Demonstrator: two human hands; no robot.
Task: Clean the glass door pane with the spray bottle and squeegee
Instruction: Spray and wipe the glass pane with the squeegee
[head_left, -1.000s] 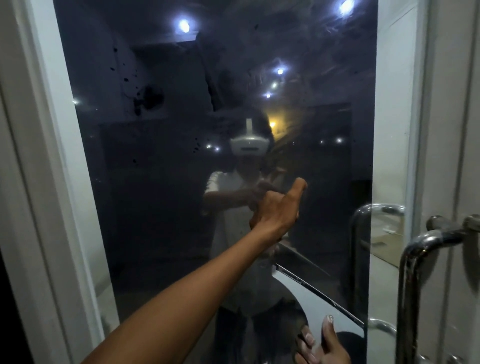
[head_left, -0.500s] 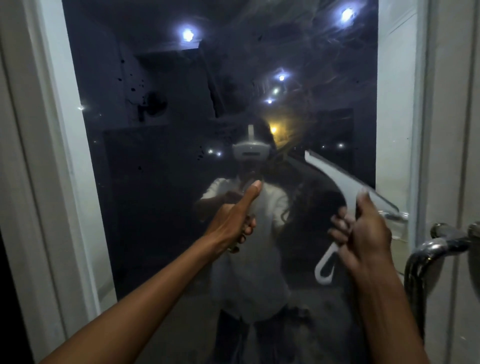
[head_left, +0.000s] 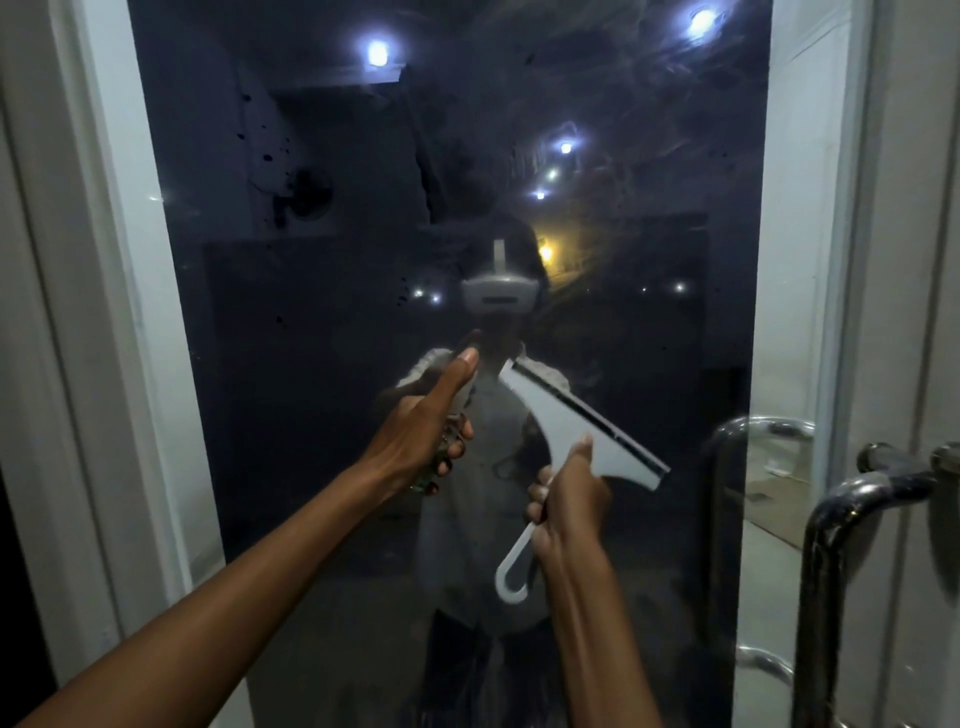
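- Head view shows the glass door pane (head_left: 322, 415) filling the middle of the doorway, dark and mirror-like, with smeary streaks across its upper right and small dark specks on its upper left.
- The squeegee (head_left: 576, 426) is held up in front of the pane near its centre, blade tilted from upper left down to lower right, its looped handle hanging below the fist; whether the blade touches the glass I cannot tell.
- The spray bottle (head_left: 451, 447) sits just left of the squeegee, mostly hidden, only a bit of trigger and greenish body peeking out.
- The right hand (head_left: 569, 499) grips the squeegee's neck, fingers wrapped round it and thumb pressed up against the white head.
- The left hand (head_left: 421, 436) is curled round the bottle, one digit stretched straight up along its top towards the glass.
- To my eye the wiping stroke is about to start: the blade needs setting flat against the pane, then drawing across the streaked area with steady pressure.
- A white door frame (head_left: 130, 312) borders the pane, and a metal pull handle (head_left: 831, 545) stands at the right.
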